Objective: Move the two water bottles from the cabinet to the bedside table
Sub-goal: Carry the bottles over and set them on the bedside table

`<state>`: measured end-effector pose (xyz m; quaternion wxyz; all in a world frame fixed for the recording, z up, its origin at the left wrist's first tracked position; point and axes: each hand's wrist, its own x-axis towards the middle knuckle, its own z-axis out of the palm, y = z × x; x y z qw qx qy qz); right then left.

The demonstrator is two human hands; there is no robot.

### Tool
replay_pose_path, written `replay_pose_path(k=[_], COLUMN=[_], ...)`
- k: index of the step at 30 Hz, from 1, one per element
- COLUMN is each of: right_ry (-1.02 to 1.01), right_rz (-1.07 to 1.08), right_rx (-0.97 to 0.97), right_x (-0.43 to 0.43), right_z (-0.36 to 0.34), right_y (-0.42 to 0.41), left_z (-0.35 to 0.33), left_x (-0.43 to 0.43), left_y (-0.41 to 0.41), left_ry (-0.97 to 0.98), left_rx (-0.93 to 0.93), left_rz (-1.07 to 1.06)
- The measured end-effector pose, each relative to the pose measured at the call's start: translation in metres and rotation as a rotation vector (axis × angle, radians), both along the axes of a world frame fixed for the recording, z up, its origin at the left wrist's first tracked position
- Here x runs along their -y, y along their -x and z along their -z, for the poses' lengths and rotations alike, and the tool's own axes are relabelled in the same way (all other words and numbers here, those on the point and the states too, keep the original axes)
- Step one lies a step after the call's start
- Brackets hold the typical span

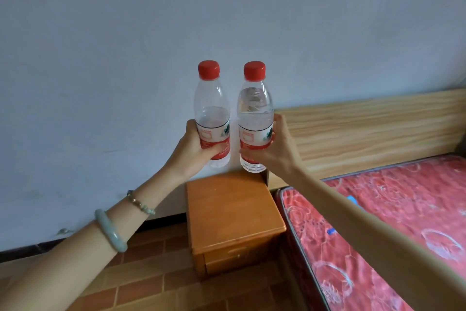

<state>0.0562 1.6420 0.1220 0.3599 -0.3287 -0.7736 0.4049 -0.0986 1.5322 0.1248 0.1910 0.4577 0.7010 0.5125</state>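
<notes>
Two clear plastic water bottles with red caps and red-white labels are held upright in the air, side by side. My left hand (195,150) grips the left water bottle (211,106), which is about half full. My right hand (273,146) grips the right water bottle (255,106), which is nearly full. Both bottles hover above the far end of the orange-brown wooden bedside table (232,212), whose top is bare. The bottles' lower parts are partly hidden by my fingers.
A bed with a red patterned mattress (393,214) and a light wooden headboard (365,131) stands right of the bedside table. A pale wall (126,58) rises behind. The floor (141,283) has brown tiles. Bracelets sit on my left wrist.
</notes>
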Motion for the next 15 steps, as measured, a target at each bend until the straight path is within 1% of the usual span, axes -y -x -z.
replay_pose_path(k=[4,8,13,15], right_ry=[0.062,0.099,0.160,0.189], right_rz=[-0.017,-0.067,-0.149,-0.166], right_rx=[0.020,0.060,0.093,0.114], right_x=[-0.053,-0.101,-0.155,-0.172], right_z=[0.024,0.055,0.109,0.137], right_y=[0.027,0.050,0.076,0.086], left_z=[0.022,0.056,0.121,0.152], left_x=[-0.049,-0.089,-0.132,-0.146], left_y=[0.029,0.050,0.072,0.080], left_ry=[0.023,0.088,0.153,0.181], left_rx=[0.001,0.015,0.016,0.052], left_rz=[-0.057,-0.063,-0.154,-0.196])
